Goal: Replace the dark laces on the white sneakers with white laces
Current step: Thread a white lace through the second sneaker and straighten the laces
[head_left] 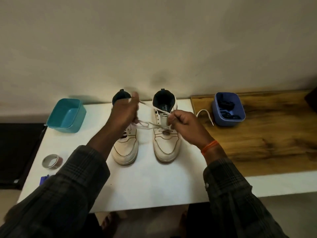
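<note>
Left hand [124, 111]: pinches a thin white lace [149, 107].
Right hand [186, 124]: clenched on the same lace, above the right white leather sneaker [165, 134].

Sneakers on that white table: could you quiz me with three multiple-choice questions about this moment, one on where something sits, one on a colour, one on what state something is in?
1. Where is the blue tub holding the dark laces?
A. On the wooden surface, right of the sneakers
B. Between the sneakers
C. On the floor

2. What colour is the lace held by the hands?
A. Red
B. White
C. Black

3. What state is the teal tub in?
A. Lidded
B. Full of laces
C. Open and empty

Answers: 1 A, it stands on the wood grain. 2 B, the strand between the left hand and right hand is white. 3 C, its bare bottom shows.
</note>
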